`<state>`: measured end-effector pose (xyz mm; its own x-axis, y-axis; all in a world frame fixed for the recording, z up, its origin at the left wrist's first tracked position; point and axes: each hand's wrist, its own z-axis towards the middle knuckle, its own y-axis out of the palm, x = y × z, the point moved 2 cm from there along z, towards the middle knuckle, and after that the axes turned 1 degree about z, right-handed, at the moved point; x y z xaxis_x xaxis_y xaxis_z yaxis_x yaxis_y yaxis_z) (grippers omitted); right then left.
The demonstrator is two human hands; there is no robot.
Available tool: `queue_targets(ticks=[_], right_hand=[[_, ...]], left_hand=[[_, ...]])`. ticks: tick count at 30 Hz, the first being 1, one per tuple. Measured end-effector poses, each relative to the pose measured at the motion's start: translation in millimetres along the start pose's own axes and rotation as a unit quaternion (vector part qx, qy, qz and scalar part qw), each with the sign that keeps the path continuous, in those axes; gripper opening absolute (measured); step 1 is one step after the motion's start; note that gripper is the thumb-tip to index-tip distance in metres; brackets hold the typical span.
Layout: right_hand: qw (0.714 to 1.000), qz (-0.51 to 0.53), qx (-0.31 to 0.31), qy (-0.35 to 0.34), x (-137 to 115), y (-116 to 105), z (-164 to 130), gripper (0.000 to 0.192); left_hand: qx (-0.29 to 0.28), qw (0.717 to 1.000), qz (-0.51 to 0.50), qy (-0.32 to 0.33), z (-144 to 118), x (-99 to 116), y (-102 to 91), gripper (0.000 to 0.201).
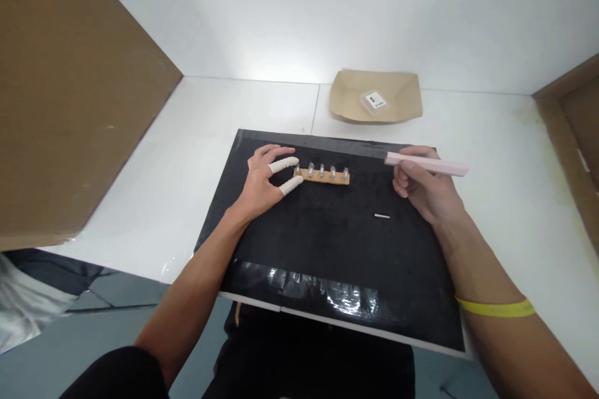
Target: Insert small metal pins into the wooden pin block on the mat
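My left hand (264, 177) wears white finger cots on thumb and index finger. These two fingers pinch the left end of a small tan strip (326, 180), one on its far side and one on its near side. Several clear, short pieces (321, 171) stand upright in a row along the strip. Held between thumb and fingers of my right hand (423, 184) is a long, pale pink rectangular bar (433, 164), raised above the mat's right side. A small silver metal pin (382, 216) lies on the black mat (309, 237), below and left of that hand.
Behind the mat, a brown paper tray (407, 100) holds a small clear case (373, 101) with a white label. Brown boards flank the white table (276, 106) on both sides, and a white wall rises behind. Shiny clear tape covers the mat's near edge.
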<state>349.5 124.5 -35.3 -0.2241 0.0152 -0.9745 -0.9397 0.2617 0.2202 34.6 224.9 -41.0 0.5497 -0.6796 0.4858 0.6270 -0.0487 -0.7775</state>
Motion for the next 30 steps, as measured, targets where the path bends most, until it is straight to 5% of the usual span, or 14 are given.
queue_targets(ticks=[30], right_hand=[[1.000,0.005,-0.009,0.001,1.1,-0.1,-1.9,0.036]], left_hand=[[-0.004,1.000,-0.012,0.017,-0.8,-0.3,1.7,0.035]])
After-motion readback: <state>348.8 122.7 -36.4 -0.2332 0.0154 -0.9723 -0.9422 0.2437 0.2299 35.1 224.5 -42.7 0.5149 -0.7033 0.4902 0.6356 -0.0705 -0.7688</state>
